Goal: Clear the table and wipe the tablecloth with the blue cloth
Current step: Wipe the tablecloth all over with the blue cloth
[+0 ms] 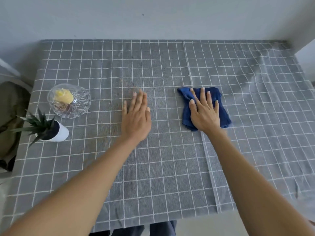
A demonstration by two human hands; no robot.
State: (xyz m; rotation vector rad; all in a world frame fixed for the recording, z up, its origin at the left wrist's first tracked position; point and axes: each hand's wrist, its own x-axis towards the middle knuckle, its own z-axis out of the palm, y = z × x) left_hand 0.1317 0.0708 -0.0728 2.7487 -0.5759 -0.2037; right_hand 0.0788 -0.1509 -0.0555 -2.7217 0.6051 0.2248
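Note:
A grey tablecloth [170, 167] with a white grid covers the table. The blue cloth [223, 113] lies crumpled on it right of centre. My right hand [204, 111] presses flat on the blue cloth with straight, spread fingers. My left hand [136, 114] rests flat on the bare tablecloth near the middle, fingers straight, holding nothing. A clear glass dish [80, 103] with a yellow object inside stands at the left. A small spiky plant in a white pot [62, 132] stands just in front of the dish.
A pale wall runs behind the table's far edge. A white wall corner [303, 31] stands at the far right. An olive fabric item [10, 116] lies beside the table's left edge. A fold line runs down the tablecloth below my right wrist.

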